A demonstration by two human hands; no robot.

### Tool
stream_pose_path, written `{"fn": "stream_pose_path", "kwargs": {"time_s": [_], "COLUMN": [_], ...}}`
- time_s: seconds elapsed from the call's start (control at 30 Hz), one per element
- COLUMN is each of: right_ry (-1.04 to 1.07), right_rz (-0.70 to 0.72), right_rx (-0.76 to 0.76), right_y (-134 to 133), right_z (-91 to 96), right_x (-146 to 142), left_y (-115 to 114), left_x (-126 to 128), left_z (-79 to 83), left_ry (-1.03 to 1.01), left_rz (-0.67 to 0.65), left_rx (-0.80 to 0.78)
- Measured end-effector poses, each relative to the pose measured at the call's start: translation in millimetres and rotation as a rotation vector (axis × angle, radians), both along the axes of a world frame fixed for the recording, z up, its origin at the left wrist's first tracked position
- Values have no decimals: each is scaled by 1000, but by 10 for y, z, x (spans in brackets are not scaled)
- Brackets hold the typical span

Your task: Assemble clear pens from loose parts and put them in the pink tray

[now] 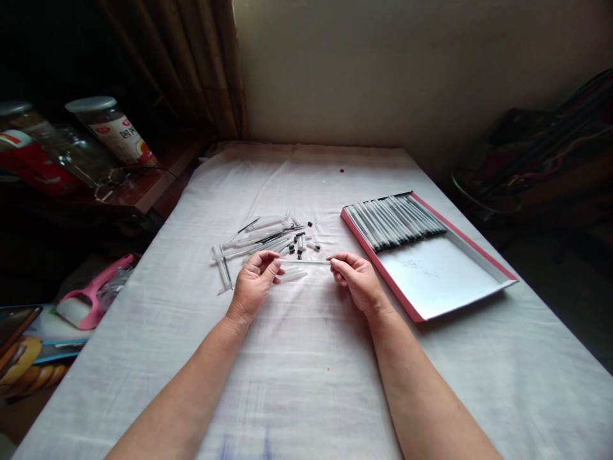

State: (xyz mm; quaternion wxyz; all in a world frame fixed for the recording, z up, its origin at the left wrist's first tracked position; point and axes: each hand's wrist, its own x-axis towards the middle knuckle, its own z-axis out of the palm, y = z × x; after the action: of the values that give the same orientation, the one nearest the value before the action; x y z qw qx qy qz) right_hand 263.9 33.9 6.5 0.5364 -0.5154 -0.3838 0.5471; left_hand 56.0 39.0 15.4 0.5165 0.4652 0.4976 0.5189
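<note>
Between my two hands a slim, clear pen barrel (309, 262) is held level, just above the cloth. My left hand (256, 281) pinches its left end with thumb and forefinger; my right hand (357, 278) pinches the other end. Fingertips hide both ends, so I cannot tell what is fitted there. Behind my left hand lies a loose pile of clear pen barrels (261, 225) and dark refills (272, 237). Small black pen parts (292, 248) are scattered at the pile's right side. A shallow red-edged box (393, 281) stands right of my right hand, with a row of pens (395, 220) at its far end.
A white cloth (306, 396) covers the table. Jars (122, 134) and eyeglasses (108, 188) stand on a dark wooden ledge at the left. Below it is a pink-handled object (93, 294). A tiny red piece (341, 170) lies near the far edge.
</note>
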Motion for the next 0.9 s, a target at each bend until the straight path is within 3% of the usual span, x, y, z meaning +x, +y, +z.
{"fn": "stream_pose_path", "kwargs": {"time_s": [0.17, 0.37, 0.67, 0.9], "right_ry": [-18, -126, -263, -365], "right_rz": [67, 185, 276, 367], "right_rx": [0, -11, -42, 8], "right_y": [-16, -51, -74, -83], "right_z": [18, 49, 59, 41], "right_x": [37, 151, 128, 118], "left_y": [-38, -108, -146, -186], "left_x": [-3, -113, -146, -133], "left_z": [-6, -38, -47, -72], "left_ry": [138, 468, 304, 329], "left_rz": [-29, -106, -95, -133], "left_rx": [-6, 192, 16, 2]}}
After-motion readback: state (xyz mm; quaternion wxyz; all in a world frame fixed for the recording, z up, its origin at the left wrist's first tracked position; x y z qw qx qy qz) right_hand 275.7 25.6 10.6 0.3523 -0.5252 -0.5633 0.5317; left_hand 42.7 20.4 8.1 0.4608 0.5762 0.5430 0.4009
